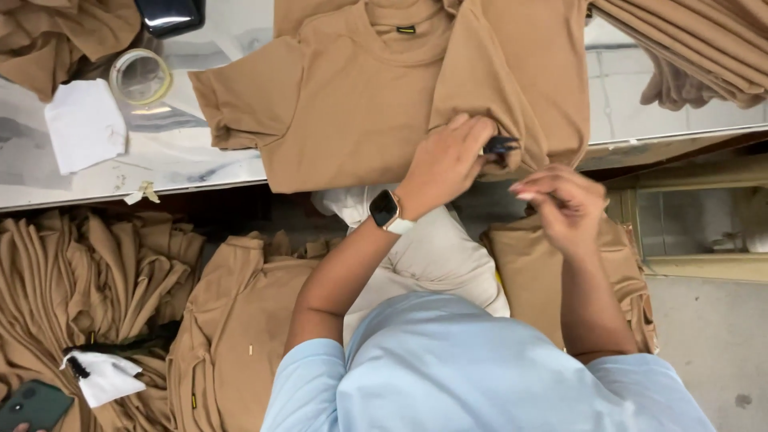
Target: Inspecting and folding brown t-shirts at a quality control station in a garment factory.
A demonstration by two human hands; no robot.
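Landmark: the tan T-shirt (pixel 352 112) spread flat on the metal worktop (pixel 96 180), neck toward the far edge, hem hanging at the near edge.

Far left of the shirt, on the worktop: a white cloth scrap (pixel 84 124), a roll of clear tape (pixel 140 76), a dark glossy object (pixel 170 14) cut off by the frame, a bundle of tan cloth (pixel 48 36) in the corner. Below the worktop edge, left of the shirt: a heap of folded tan garments (pixel 88 296), a white rag (pixel 104 376) on it, a dark green phone (pixel 32 404) at the frame corner. A second tan stack (pixel 232 328) lies nearer the person.

At the shirt's lower right corner: left hand (pixel 444 164), wearing a wristwatch (pixel 386 210), closed over the hem, fingers curled around a small dark tool (pixel 500 146), probably thread snips; it is too small to tell for sure. Right hand (pixel 564 200) just right of the tool and off the shirt, thumb and fingertips pinched together; whether they hold a thread I cannot tell. Beneath the hands: a pale cloth bundle (pixel 432 248) and another tan stack (pixel 544 272).

Right of the shirt: more tan garments (pixel 688 48) draped over the far corner.

Judgement: the step looks like trimming or checking the hem at this corner. The next move would call for keeping the hem taut under the left hand and the tool tip clear of the fabric.
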